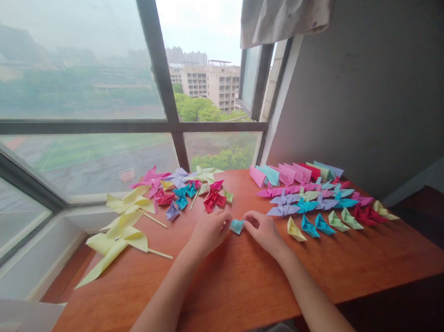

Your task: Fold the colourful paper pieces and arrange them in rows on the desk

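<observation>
A small folded piece of light blue paper [237,226] lies on the wooden table [229,286], pinched between both hands. My left hand [208,233] grips its left edge with curled fingers. My right hand [262,229] holds the right edge, fingers bent. Both forearms reach in from the bottom of the view.
Large yellow paper pinwheels [121,236] on sticks lie at the left, with smaller coloured pinwheels [188,189] behind my hands. Rows of several folded paper shapes [322,200] cover the right side. A window [89,94] runs along the back and a grey wall [370,77] stands on the right.
</observation>
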Tool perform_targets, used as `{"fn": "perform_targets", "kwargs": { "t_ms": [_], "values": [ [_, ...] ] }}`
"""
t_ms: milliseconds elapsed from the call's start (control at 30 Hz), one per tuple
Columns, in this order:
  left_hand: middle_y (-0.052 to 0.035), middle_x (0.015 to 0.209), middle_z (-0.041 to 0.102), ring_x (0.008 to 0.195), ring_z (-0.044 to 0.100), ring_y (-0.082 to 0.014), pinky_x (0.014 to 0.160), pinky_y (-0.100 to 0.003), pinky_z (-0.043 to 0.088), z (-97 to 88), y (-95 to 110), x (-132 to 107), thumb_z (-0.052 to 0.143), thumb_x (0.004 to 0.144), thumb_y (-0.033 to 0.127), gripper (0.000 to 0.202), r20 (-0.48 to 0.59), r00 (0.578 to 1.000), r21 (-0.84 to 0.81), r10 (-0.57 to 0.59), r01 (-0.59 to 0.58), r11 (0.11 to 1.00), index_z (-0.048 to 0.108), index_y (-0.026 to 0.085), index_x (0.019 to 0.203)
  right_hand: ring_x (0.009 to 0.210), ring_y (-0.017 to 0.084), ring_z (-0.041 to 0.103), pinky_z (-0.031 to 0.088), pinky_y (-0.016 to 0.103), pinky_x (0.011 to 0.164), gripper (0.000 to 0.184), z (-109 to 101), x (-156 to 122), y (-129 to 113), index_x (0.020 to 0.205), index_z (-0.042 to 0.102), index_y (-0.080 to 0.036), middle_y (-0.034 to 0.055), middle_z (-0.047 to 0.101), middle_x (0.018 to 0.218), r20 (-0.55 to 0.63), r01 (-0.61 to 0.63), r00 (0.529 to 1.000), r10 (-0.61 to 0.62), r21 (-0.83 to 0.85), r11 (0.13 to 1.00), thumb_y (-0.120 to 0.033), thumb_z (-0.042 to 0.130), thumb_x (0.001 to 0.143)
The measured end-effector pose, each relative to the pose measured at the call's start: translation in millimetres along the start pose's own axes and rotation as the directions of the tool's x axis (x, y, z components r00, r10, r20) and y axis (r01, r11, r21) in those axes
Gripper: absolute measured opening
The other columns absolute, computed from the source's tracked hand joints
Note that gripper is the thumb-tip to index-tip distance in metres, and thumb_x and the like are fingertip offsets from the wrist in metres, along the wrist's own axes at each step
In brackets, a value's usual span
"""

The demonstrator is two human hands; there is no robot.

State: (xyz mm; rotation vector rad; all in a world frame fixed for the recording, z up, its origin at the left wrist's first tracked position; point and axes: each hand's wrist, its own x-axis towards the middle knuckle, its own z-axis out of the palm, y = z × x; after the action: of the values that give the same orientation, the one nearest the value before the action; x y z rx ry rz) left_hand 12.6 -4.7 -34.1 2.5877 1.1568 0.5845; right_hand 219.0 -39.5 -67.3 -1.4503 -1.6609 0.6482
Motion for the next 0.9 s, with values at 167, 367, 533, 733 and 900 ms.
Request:
{"fn": "perform_targets", "kwargs": {
  "t_ms": [167, 367, 533, 733, 900],
  "values": [
    [-0.0016, 0.086, 0.065, 0.073, 0.061, -0.0146, 0.064, -0.023, 0.041, 2.4, 1.5, 0.9, 0.052, 0.087, 0.014, 0.011, -0.009, 1.0, -0.022, -0.001, 0.0, 1.0, 0.06, 0.021, 0.089, 0.071, 0.016, 0.062, 0.047, 0.027, 0.066, 0.014, 0.6, -0.5, -0.6, 0.088, 0.067, -0.02, 0.0013, 0.069, 0.081, 0.029, 0.036, 0.999, -0.035, -0.03, 0.999, -0.027, 0.055, 0.085],
    [-0.002, 0.085, 0.067, 0.07, 0.061, -0.0137, 0.063, -0.023, 0.041, 1.0, 3.7, 2.1, 0.052, 0.086, 0.012, 0.014, -0.01, 1.0, -0.05, 0.006, -0.006, 0.999, 0.062, 0.02, 0.089, 0.073, 0.016, 0.061, 0.047, 0.027, 0.07, 0.013, -6.4, -11.8, -9.7, 0.088, 0.067, -0.02, 0.0023, 0.069, 0.086, -0.005, 0.111, 0.994, -0.112, -0.111, 0.988, -0.022, 0.054, 0.088],
    [-0.0032, 0.094, 0.07, 0.07, 0.062, -0.0132, 0.064, -0.023, 0.044, 3.3, 7.5, 2.7, 0.048, 0.09, 0.013, 0.021, 0.007, 1.0, -0.087, 0.016, -0.015, 0.996, 0.063, 0.021, 0.102, 0.071, 0.015, 0.06, 0.046, 0.026, 0.067, 0.014, -24.1, -50.9, -15.2, 0.088, 0.065, -0.021, 0.0019, 0.066, 0.08, -0.046, 0.149, 0.985, -0.164, -0.241, 0.959, -0.02, 0.052, 0.091],
    [-0.0035, 0.095, 0.072, 0.073, 0.064, -0.0158, 0.067, -0.025, 0.045, 9.5, 6.0, 2.2, 0.05, 0.089, 0.017, 0.023, 0.056, 0.998, -0.099, 0.018, -0.012, 0.995, 0.064, 0.023, 0.105, 0.068, 0.014, 0.059, 0.047, 0.024, 0.065, 0.011, -59.0, -112.8, -9.5, 0.09, 0.061, -0.021, 0.0025, 0.064, 0.081, -0.234, 0.126, 0.95, -0.205, -0.315, 0.941, -0.022, 0.051, 0.094],
    [-0.004, 0.095, 0.071, 0.073, 0.063, -0.016, 0.067, -0.025, 0.045, 12.2, 3.4, 2.7, 0.053, 0.088, 0.021, 0.02, 0.076, 0.997, -0.105, 0.008, 0.0, 0.994, 0.065, 0.023, 0.103, 0.069, 0.014, 0.061, 0.048, 0.024, 0.069, 0.01, -91.4, -152.1, 6.3, 0.091, 0.061, -0.021, 0.0029, 0.065, 0.083, -0.425, 0.001, 0.883, -0.2, -0.424, 0.906, -0.028, 0.055, 0.093]
  ]
}}
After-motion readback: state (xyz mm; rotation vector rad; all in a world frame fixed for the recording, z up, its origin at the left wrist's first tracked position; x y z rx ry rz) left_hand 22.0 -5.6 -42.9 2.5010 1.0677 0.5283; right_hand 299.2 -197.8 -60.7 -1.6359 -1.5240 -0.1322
